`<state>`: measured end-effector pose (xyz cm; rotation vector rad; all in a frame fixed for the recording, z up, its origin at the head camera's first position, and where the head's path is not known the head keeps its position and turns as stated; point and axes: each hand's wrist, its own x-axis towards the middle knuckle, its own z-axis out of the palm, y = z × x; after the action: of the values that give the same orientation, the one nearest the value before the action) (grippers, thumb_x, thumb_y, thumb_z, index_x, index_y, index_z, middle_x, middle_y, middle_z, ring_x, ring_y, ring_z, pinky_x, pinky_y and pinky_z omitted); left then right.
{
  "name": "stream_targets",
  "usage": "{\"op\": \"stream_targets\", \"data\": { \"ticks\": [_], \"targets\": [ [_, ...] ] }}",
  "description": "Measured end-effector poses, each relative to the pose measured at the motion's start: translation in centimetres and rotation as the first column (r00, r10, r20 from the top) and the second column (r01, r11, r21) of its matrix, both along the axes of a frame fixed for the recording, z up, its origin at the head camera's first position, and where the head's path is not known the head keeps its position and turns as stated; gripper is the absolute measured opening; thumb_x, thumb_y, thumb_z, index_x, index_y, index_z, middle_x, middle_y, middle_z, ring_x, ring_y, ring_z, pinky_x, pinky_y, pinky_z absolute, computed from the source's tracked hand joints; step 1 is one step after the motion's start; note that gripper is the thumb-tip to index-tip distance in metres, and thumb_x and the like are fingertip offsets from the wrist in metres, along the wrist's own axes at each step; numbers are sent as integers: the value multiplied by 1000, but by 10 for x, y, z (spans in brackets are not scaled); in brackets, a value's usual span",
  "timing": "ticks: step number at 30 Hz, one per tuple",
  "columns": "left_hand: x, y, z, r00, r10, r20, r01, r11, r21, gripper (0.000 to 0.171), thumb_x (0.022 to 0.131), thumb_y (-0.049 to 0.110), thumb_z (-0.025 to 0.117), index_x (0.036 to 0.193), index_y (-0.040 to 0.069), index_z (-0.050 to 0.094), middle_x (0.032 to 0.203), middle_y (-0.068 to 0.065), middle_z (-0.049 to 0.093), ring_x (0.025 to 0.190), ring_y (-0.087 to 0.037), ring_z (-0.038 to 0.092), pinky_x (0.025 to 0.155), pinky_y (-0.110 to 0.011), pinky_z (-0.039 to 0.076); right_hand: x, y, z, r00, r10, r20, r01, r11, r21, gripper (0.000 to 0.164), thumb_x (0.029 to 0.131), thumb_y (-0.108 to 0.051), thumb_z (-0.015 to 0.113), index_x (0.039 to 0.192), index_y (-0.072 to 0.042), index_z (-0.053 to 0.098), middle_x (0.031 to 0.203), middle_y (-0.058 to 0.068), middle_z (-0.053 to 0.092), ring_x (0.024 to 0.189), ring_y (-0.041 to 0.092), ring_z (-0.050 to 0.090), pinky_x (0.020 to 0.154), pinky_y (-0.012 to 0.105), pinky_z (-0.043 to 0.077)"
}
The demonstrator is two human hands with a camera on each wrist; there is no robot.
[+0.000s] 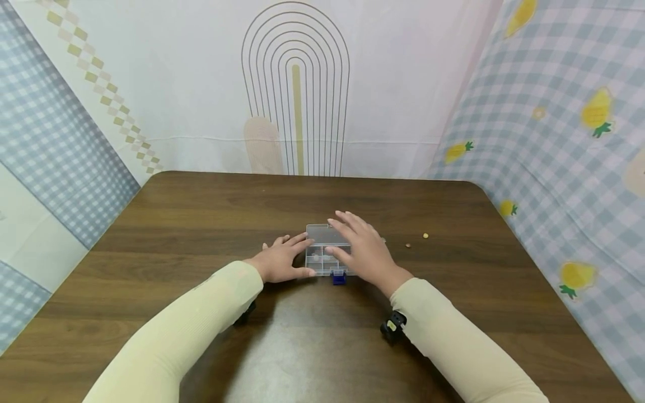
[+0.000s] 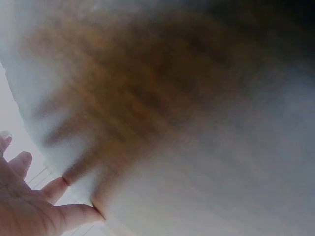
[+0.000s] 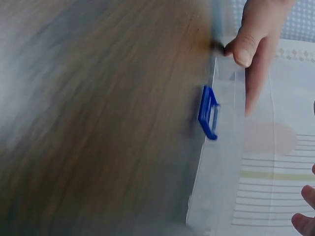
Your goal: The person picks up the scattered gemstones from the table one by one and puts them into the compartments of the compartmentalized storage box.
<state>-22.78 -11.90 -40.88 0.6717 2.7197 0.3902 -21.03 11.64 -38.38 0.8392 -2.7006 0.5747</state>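
Clear plastic makes up the compartment box (image 1: 322, 275), which sits on the brown wooden table (image 1: 211, 224) between the person's two hands. Its lid (image 1: 317, 234) appears to be swung back toward the patterned cloth (image 1: 201, 84), leaving the divided cells uncovered, and the blue latch (image 1: 339, 278) juts from the front edge, apparently unfastened. The left hand (image 1: 279, 263) is at the box's left end, fingers spread and thumb apart near the front corner; it seems to steady that end without pinching anything. The right hand (image 1: 366, 251) is over the right part of the box, fingers loosely spread and no object visible in its grasp; whether it touches the plastic, I cannot tell

As far as can be judged, the opening is done. A few small pale pieces (image 1: 316, 258) lie in the left cells, while the right cells are hidden. A brown bit (image 1: 408, 245) and a yellow bit (image 1: 425, 235) lie outside on the table, so any sorting or closing up looks unfinished
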Motion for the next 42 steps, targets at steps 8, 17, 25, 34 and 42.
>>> {"op": "stream_targets", "data": {
  "ticks": [8, 17, 25, 34, 42],
  "targets": [
    [0, 1, 0, 1000, 5, -4, -5, 1000, 6, 83, 87, 67, 54, 155, 29, 24, 162, 4, 12, 145, -41, 12, 101, -77, 13, 2, 22, 4, 999, -26, -39, 25, 999, -35, 63, 92, -39, 66, 146, -14, 45, 152, 8, 37, 141, 28, 31, 110, 56, 28],
    [1, 0, -1, 1000, 4, -8, -4, 1000, 19, 84, 87, 67, 54, 155, 30, 23, 162, 4, 11, 146, -40, 11, 101, -77, 13, 4, 41, 2, 999, -47, -9, 46, 994, -98, 60, 91, -33, 67, 143, -10, 48, 151, 11, 39, 138, 31, 36, 108, 55, 31],
    [1, 0, 0, 1000, 3, 3, -3, 1000, 27, 84, 87, 67, 54, 155, 30, 22, 162, 5, 10, 146, -40, 10, 101, -77, 11, 4, 56, 0, 993, -80, 83, 92, 985, -148, 60, 92, -31, 68, 144, -10, 47, 151, 11, 39, 131, 34, 44, 102, 54, 39],
    [0, 0, 0, 1000, 5, 9, -5, 1000, 25, 84, 87, 68, 53, 155, 31, 21, 162, 6, 9, 146, -40, 9, 101, -77, 11, 5, 73, -5, 971, -101, 217, 139, 976, -166, 59, 93, -29, 66, 146, -11, 45, 152, 12, 37, 136, 35, 38, 104, 56, 36],
    [0, 0, -2, 1000, 2, 5, -2, 1000, 28, 85, 86, 68, 53, 155, 31, 22, 162, 5, 10, 146, -41, 9, 101, -77, 11, 5, 87, -9, 961, -110, 254, 154, 975, -159, 58, 91, -25, 69, 143, -9, 49, 147, 14, 43, 135, 35, 40, 105, 55, 35]
  ]
}}
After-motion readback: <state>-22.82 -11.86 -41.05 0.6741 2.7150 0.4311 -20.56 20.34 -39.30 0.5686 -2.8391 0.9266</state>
